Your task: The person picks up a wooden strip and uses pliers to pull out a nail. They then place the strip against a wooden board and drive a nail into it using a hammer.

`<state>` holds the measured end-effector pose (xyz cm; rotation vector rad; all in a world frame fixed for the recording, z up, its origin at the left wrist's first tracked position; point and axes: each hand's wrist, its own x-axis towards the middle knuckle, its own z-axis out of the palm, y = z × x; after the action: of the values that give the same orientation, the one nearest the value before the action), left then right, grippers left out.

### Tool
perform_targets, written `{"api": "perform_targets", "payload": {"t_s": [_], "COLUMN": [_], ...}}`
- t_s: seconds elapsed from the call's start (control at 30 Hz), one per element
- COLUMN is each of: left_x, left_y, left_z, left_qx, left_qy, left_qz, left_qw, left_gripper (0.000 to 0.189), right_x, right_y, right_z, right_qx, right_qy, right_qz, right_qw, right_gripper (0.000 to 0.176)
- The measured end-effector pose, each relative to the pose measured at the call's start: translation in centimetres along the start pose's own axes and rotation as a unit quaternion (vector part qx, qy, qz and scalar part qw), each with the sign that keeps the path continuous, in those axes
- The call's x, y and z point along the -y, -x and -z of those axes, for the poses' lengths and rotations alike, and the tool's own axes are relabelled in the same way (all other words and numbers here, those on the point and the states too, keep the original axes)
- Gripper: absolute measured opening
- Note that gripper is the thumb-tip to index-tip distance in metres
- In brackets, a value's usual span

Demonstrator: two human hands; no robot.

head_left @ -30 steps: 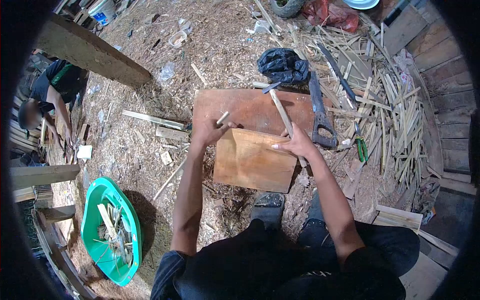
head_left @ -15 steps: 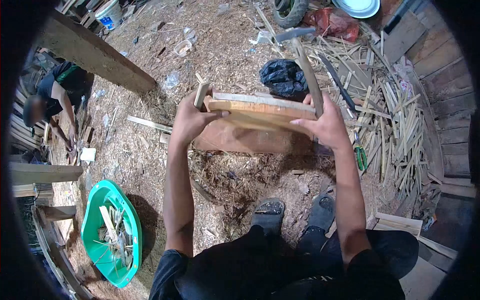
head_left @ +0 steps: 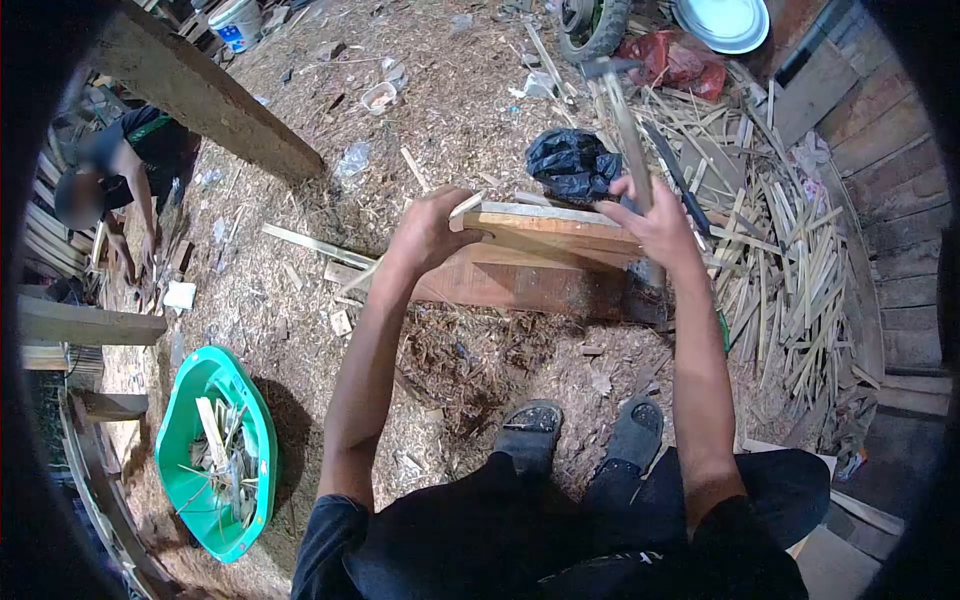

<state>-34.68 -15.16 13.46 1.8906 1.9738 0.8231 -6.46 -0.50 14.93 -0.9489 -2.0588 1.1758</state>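
Note:
My left hand [head_left: 432, 236] is closed on a thin wooden strip [head_left: 466, 205] and rests at the left end of a pale wooden board [head_left: 555, 238]. That board stands on edge over a reddish wooden block [head_left: 520, 288] on the ground. My right hand [head_left: 655, 228] is wrapped round the wooden handle of a hammer [head_left: 628, 125], at the board's right end. The hammer's metal head points up and away from me. Just beyond the board lies a black plastic bag [head_left: 572, 162].
A green tub [head_left: 265, 470] with wood scraps stands at lower left. Another person [head_left: 130, 170] bends down at far left, beside a slanting wooden post [head_left: 210, 95]. Many thin wood strips [head_left: 800, 270] pile up at right, below a tire [head_left: 597, 30].
The board has shifted right and lower in view, and my left hand has moved right with it. My right hand has loosened from the board's end and stays on the hammer.

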Motion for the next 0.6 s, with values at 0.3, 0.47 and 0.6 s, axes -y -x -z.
{"api": "perform_targets", "payload": {"t_s": [0.3,0.47,0.6], "left_x": [1.0,0.1,0.8], "left_y": [-0.8,-0.8,-0.7], "left_z": [0.3,0.9,0.0], "left_qx": [0.024,0.047,0.007], "left_qy": [-0.051,-0.049,-0.048], "left_qz": [-0.029,-0.034,-0.015], "left_qw": [0.998,0.997,0.999], "left_gripper": [0.053,0.054,0.047], "right_x": [3.8,5.3,5.6], "right_y": [-2.6,-4.5,-4.8], "right_z": [-11.3,-10.4,-9.5], "right_qx": [0.010,0.122,0.246], "right_qy": [-0.186,-0.181,-0.270], "right_qz": [-0.054,-0.135,-0.138], "right_qw": [0.981,0.967,0.920], "right_gripper": [0.045,0.038,0.021]}}
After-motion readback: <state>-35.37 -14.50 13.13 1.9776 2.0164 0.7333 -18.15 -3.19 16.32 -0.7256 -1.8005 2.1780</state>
